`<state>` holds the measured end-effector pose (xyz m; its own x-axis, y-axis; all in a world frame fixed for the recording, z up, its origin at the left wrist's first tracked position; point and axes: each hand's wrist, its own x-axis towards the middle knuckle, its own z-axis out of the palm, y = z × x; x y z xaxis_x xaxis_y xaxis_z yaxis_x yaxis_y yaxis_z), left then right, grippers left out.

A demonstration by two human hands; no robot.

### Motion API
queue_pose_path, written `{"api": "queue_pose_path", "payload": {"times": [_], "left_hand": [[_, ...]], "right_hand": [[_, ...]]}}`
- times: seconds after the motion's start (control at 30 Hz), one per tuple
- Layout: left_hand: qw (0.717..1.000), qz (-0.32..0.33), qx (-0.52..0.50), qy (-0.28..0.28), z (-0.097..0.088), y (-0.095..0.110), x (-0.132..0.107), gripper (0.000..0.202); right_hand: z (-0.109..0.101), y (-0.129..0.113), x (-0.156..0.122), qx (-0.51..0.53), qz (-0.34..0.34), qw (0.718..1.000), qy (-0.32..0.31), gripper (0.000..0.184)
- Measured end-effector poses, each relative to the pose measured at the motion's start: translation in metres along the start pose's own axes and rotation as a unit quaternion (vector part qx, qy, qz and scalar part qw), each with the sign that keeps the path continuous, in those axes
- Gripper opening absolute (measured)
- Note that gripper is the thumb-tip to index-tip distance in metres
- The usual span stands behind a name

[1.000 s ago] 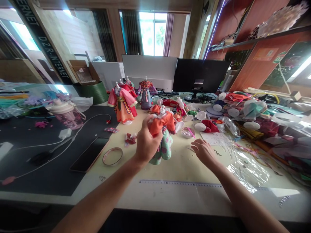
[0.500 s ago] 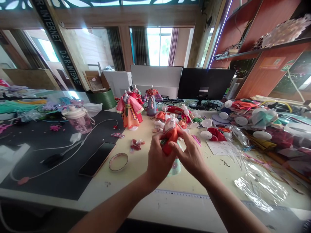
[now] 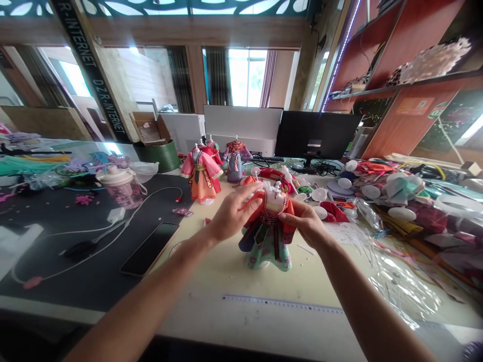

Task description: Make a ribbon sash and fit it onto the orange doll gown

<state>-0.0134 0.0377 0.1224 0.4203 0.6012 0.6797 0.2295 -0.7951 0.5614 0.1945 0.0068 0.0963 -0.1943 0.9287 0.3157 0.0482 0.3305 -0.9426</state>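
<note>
A headless doll form in a small robe [image 3: 268, 244] stands upright on the table, with a red-orange top, a bead trim round the neck and a pale green floral skirt. My left hand [image 3: 236, 210] is at its left shoulder, thumb and fingers closed on the red cloth; the fingertips are partly hidden. On the other side, my right hand [image 3: 307, 221] pinches the red sleeve between thumb and fingers. Behind my left arm stand other dressed doll forms, one in a pink and orange robe [image 3: 204, 173] and one in a purple robe [image 3: 236, 158].
A ruler [image 3: 281, 303] lies near the table's front. To the left are a phone [image 3: 150, 249], a white cable and a lidded cup [image 3: 121, 186]. Fabric pieces and white disc stands [image 3: 372, 192] pile up on the right, beside clear plastic wrap [image 3: 405, 289]. Monitors [image 3: 317, 134] stand behind.
The robed doll form, earlier largely covered by my hands, now shows its front and skirt. My hands have moved apart to its two shoulders, and the red cloth is spread open.
</note>
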Motion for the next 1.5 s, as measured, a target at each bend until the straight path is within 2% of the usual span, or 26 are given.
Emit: {"api": "queue_pose_path", "payload": {"times": [0.07, 0.17, 0.27, 0.37, 0.47, 0.67, 0.87, 0.97, 1.03, 1.17, 1.37, 1.5], "left_hand": [[0.997, -0.033, -0.054, -0.048, -0.001, -0.002, 0.009, 0.027], [0.994, -0.048, -0.078, -0.052, 0.0, -0.002, 0.013, 0.024], [0.995, -0.045, -0.075, -0.052, 0.0, 0.001, 0.013, 0.023], [0.995, -0.042, -0.071, -0.061, -0.001, 0.004, 0.014, 0.022], [0.995, -0.047, -0.072, -0.058, -0.001, 0.005, 0.013, 0.021], [0.995, -0.065, -0.069, -0.03, 0.0, 0.007, 0.008, 0.022], [0.997, -0.059, -0.053, -0.014, -0.001, 0.011, 0.005, 0.02], [0.997, -0.066, -0.049, -0.006, -0.001, 0.012, 0.004, 0.02], [0.996, -0.072, -0.046, -0.003, 0.0, 0.013, 0.004, 0.021], [0.997, -0.071, -0.034, -0.005, 0.001, 0.014, 0.003, 0.022], [0.998, -0.06, -0.023, -0.002, 0.003, 0.014, 0.004, 0.023], [0.998, -0.052, -0.017, 0.004, 0.004, 0.014, 0.003, 0.023]], "right_hand": [[0.0, -0.003, -0.002, -0.02, -0.004, 1.0, 0.012, 0.04], [0.001, -0.007, -0.008, -0.07, -0.043, 0.993, 0.081, 0.037], [0.004, -0.012, -0.014, -0.144, -0.101, 0.969, 0.174, 0.024], [0.009, -0.019, -0.016, -0.216, -0.149, 0.94, 0.217, 0.017], [0.012, -0.024, -0.015, -0.249, -0.164, 0.928, 0.223, 0.014], [0.015, -0.03, -0.01, -0.251, -0.168, 0.932, 0.2, 0.011], [0.019, -0.034, -0.004, -0.276, -0.185, 0.923, 0.193, 0.009], [0.016, -0.032, -0.006, -0.253, -0.152, 0.94, 0.174, 0.014], [0.013, -0.029, -0.008, -0.232, -0.132, 0.946, 0.185, 0.018], [0.011, -0.021, -0.012, -0.23, -0.151, 0.934, 0.228, 0.015], [0.013, -0.023, -0.012, -0.255, -0.177, 0.927, 0.212, 0.01], [0.016, -0.028, -0.01, -0.311, -0.212, 0.903, 0.207, 0.011]]}}
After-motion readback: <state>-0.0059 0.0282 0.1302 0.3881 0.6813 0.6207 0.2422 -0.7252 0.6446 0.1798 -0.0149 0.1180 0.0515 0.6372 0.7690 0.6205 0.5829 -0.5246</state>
